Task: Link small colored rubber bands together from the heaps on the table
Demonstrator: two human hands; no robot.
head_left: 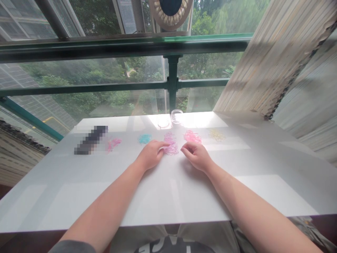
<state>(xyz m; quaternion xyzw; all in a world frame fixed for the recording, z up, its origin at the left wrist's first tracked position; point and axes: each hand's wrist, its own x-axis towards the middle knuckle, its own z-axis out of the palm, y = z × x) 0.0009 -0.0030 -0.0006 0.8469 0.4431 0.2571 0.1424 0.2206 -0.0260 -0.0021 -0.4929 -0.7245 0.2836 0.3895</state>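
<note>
My left hand (151, 154) rests at the left edge of a pile of purple rubber bands (171, 149), its index finger stretched over them and the thumb a little apart below. Just right of that pile, my right hand (198, 156) is closed, thumb and fingertips together; anything between them is too small to make out. Behind the right hand lies a pile of hot-pink bands (192, 136). Blue bands (144, 138) lie behind my left hand, and pale yellow ones (216, 135) spread farther right.
A white table (171, 196) stands against a window with a green railing (172, 80). Toward its back edge are a clear round container (177, 116) and a clear flat lid (163, 123). At left are a blurred dark object (92, 140) and more pink bands (114, 143). A curtain (252, 59) hangs right.
</note>
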